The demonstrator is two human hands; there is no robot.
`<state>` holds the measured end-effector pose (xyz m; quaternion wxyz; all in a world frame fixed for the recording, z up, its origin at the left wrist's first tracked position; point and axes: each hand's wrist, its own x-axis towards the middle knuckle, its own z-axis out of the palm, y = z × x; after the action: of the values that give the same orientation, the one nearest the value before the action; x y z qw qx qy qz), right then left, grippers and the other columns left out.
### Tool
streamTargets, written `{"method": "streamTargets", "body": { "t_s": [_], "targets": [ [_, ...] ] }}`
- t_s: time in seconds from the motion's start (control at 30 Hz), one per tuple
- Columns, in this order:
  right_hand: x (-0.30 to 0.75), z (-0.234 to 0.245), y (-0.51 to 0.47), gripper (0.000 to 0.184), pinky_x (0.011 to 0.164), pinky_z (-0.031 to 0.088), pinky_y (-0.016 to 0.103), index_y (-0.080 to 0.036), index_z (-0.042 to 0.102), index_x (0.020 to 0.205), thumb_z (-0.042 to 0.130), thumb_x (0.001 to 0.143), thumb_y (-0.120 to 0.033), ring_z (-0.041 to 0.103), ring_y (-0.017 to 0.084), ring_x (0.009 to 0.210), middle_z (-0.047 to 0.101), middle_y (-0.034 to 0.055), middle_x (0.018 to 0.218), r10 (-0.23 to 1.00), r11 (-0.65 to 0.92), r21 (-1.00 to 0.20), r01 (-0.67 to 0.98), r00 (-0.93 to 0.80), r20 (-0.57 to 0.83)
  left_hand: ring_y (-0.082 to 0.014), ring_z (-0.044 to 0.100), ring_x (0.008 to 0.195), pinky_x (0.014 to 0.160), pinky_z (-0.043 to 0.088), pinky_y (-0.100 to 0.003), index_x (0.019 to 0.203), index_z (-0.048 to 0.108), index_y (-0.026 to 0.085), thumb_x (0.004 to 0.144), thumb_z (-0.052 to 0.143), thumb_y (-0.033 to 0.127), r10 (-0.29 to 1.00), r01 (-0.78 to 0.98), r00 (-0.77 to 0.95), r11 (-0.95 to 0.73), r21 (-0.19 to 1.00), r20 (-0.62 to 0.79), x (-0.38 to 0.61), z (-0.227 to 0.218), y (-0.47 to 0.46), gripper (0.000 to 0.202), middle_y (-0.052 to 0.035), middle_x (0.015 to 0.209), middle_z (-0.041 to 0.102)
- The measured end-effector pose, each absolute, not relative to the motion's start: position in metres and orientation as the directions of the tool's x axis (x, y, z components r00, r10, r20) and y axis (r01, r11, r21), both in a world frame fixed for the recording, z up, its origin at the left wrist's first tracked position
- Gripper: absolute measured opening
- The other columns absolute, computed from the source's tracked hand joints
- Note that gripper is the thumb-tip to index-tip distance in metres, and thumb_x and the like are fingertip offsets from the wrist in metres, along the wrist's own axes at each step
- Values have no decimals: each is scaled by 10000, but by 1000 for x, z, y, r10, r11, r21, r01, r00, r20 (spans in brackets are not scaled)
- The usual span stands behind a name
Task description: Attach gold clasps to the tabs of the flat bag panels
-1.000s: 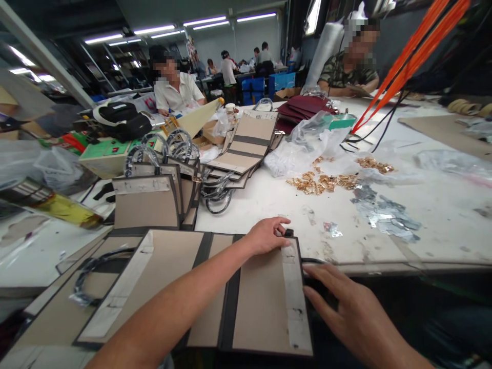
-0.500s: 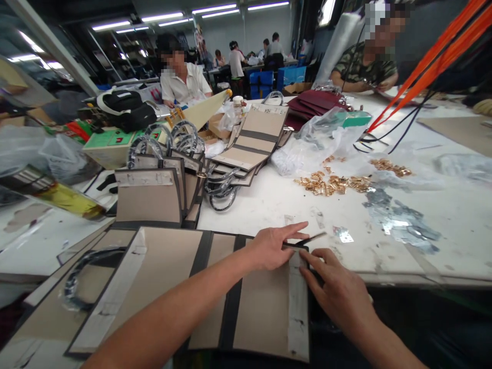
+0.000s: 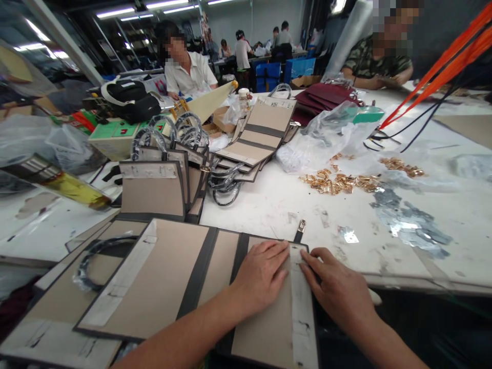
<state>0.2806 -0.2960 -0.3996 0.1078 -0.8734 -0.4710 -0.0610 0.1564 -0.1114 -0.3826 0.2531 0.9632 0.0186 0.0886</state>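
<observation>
A flat, unfolded bag panel (image 3: 172, 266), beige inside with dark edges and dark fold strips, lies before me on the table. My left hand (image 3: 263, 277) rests flat on it, fingers stretched toward the pale reinforcing strip (image 3: 302, 302) at its right end. My right hand (image 3: 338, 284) grips the panel's right edge near the top corner, with thumb and forefinger on the strip; its other fingers are partly hidden. A short dark strap with a gold-coloured clasp (image 3: 302, 228) sticks out past the top edge between my hands.
Beneath the panel lies another with a plastic-wrapped handle (image 3: 86, 266). Behind stand bag pieces with wrapped handles (image 3: 151, 187). Gold-coloured metal fittings (image 3: 340, 183) and thin metal plates (image 3: 413, 225) lie to the right. Orange cords (image 3: 434, 69) hang at right. Co-workers sit across the table.
My left hand has come down from the top edge and now lies flat on the panel. The strap's clasp end now shows upright beyond the edge. My right hand stays at the corner.
</observation>
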Motion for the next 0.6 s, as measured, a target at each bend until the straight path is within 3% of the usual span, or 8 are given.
{"method": "streamTargets", "body": {
  "t_s": [0.1, 0.3, 0.6],
  "targets": [
    [279, -400, -297, 368, 559, 538, 327, -248, 700, 1343, 474, 1077, -366, 776, 226, 853, 734, 67, 1220, 823, -513, -100, 853, 521, 226, -297, 441, 1494, 1240, 359, -488, 1552, 502, 190, 1013, 596, 247, 116, 45, 987, -870, 490, 114, 150, -389, -117, 550, -71, 1638, 482],
    [281, -399, -296, 385, 602, 576, 329, -223, 674, 1365, 443, 1090, -361, 779, 229, 941, 722, 82, 1251, 834, -498, -90, 863, 505, 224, -293, 447, 1488, 1240, 372, -497, 1532, 520, 164, 1041, 555, 275, 120, 63, 988, -886, 459, 97, 156, -385, -117, 504, -72, 1635, 487],
    [281, -396, -295, 361, 611, 571, 311, -219, 642, 1375, 451, 1093, -341, 769, 220, 941, 707, 89, 1228, 852, -489, -93, 867, 498, 164, -269, 437, 1479, 1222, 388, -493, 1560, 466, 231, 1061, 541, 338, 127, 87, 989, -903, 421, 69, 156, -387, -115, 517, -33, 1635, 491]
  ]
}}
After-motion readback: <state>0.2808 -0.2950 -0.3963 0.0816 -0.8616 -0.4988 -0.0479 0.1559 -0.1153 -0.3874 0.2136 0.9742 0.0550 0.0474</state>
